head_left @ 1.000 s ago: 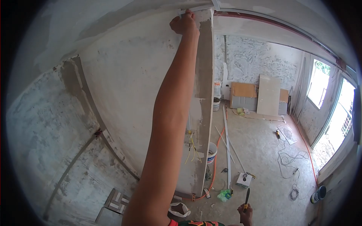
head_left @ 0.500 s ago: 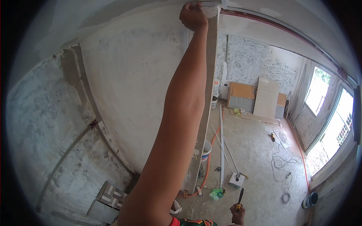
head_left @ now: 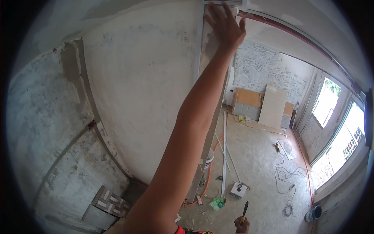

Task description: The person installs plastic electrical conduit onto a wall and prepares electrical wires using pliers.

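My left hand (head_left: 226,29) is raised high, fingers spread and palm toward the top of the narrow wall end (head_left: 209,43). Its fingertips reach the light metal strip (head_left: 222,2) where the wall meets the ceiling. Low in the view, my right hand (head_left: 242,225) is closed around the handle of a yellow-handled tool with a narrow dark blade (head_left: 245,210), pointing upward. My left forearm covers part of the wall edge below.
On the floor lie long metal profiles (head_left: 224,156), an orange hose (head_left: 210,171), a white box (head_left: 238,190), a green bag (head_left: 217,203) and a grey cable (head_left: 287,210). A bucket (head_left: 209,159) stands by the wall. Boards (head_left: 272,105) lean at the back; a dark bucket (head_left: 313,213) lies right.
My left hand has opened from closed fingers to a spread hand and shifted right along the wall top. My right hand still holds the tool, slightly lower in view.
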The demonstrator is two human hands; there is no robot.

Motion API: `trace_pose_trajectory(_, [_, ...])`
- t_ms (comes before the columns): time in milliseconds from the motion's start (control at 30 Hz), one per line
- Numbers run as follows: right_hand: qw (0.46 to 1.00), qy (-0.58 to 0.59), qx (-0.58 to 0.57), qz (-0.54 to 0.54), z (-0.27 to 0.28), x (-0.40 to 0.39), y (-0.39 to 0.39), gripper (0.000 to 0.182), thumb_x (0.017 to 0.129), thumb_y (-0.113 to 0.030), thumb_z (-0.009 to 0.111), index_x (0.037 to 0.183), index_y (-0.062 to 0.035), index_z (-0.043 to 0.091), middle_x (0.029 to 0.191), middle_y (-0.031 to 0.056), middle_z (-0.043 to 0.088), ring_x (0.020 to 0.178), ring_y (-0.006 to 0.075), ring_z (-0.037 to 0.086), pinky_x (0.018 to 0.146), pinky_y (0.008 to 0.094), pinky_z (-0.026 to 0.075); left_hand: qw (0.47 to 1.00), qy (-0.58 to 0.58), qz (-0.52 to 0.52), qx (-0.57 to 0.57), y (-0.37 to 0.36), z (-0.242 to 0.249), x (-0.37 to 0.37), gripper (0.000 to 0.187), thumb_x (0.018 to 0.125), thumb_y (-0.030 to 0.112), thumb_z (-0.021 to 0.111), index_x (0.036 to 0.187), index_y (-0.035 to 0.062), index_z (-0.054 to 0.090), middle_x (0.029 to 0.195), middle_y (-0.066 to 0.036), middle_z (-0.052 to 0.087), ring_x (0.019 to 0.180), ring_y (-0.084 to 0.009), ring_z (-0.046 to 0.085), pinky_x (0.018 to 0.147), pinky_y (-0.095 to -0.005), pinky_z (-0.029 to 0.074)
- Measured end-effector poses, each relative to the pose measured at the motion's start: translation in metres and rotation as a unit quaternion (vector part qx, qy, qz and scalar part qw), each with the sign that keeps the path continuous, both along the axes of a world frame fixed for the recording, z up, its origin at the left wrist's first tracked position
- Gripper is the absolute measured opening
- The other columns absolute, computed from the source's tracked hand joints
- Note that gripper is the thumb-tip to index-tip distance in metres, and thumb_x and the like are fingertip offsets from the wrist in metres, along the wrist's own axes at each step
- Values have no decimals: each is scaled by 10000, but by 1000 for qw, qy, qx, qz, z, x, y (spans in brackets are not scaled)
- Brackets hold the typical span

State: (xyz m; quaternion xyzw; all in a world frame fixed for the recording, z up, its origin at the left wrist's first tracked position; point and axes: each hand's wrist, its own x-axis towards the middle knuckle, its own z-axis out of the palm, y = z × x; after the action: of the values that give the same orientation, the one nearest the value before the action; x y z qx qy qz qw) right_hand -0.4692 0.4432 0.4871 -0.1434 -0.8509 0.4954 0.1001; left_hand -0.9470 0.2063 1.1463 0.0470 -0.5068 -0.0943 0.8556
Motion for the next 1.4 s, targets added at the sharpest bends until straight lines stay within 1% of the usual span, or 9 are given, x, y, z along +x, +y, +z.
trace_pose_trajectory(100, [980, 27, -199, 6, -31, -8, 16, 183, 931, -158, 672, 827, -119, 526, 730, 4, 544, 610, 106, 475, 554, 269, 405, 994, -49, 101, 19, -2, -6, 4, 939, 894, 535, 592, 1545, -16, 201, 1552, -400, 109, 1466, -515, 113, 1168, -617, 138])
trace_pose_trajectory(133, [952, 38, -303, 6, -36, -13, 19, 200, 937, -147, 661, 809, -132, 508, 718, -7, 528, 598, 94, 461, 539, 255, 388, 996, -83, 2, -11, -6, -6, 15, 939, 892, 534, 592, 1548, -11, 198, 1556, -393, 110, 1468, -512, 113, 1168, -618, 138])
trace_pose_trajectory(200, [989, 58, -134, 7, -35, -14, 16, 233, 947, -128, 637, 782, -147, 474, 703, -25, 498, 595, 73, 438, 529, 238, 360, 967, -145, -197, -73, -9, -8, 35, 939, 889, 532, 594, 1552, 1, 192, 1564, -379, 112, 1470, -505, 114, 1167, -621, 138])
trace_pose_trajectory(300, [995, 50, -82, -7, -36, -22, 14, 235, 951, -134, 639, 784, -143, 473, 705, -38, 489, 594, 67, 431, 523, 234, 352, 999, -29, -9, -22, -9, -3, 9, 894, 908, 508, 574, 1555, 19, 198, 1563, -359, 146, 1461, -500, 150, 1165, -619, 151])
trace_pose_trajectory(500, [1000, 18, 17, -19, 8, -20, -4, 202, 923, -228, 700, 880, -86, 562, 686, -24, 511, 591, 83, 427, 513, 271, 358, 968, -42, -244, -45, -14, -2, 24, 700, 936, 398, 580, 1478, 15, 355, 1504, -338, 260, 1399, -509, 250, 1118, -637, 225])
trace_pose_trajectory(900, [999, 15, 10, -31, -26, -12, -4, 279, 891, -311, 726, 953, -66, 609, 642, 18, 510, 569, 103, 434, 513, 299, 378, 983, 118, -103, -97, -23, 8, 0, 561, 913, 294, 626, 1378, 17, 477, 1436, -354, 333, 1363, -515, 309, 1099, -642, 252])
trace_pose_trajectory(1000, [999, 1, 25, -37, -21, -10, -5, 305, 881, -322, 735, 964, -58, 606, 650, 41, 524, 583, 134, 452, 530, 326, 393, 975, 32, -199, -94, -27, 2, 23, 468, 900, 248, 633, 1308, 31, 559, 1394, -329, 401, 1337, -479, 351, 1057, -613, 310])
trace_pose_trajectory(1200, [999, 9, 41, -33, -27, -10, -4, 336, 866, -324, 750, 974, -47, 594, 672, 75, 551, 598, 181, 480, 564, 376, 418, 970, -32, -152, -188, -64, 22, 26, 397, 839, 99, 664, 1234, 57, 650, 1238, -156, 604, 1178, -313, 543, 948, -478, 413])
trace_pose_trajectory(1400, [999, -47, 25, -6, 12, -20, -20, 283, 821, -255, 737, 931, -15, 635, 813, 114, 605, 737, 246, 597, 681, 389, 480, 957, -105, -68, -260, -83, 36, 51, 381, 773, 39, 691, 1154, 52, 687, 1192, -131, 633, 1151, -296, 572, 995, -436, 429])
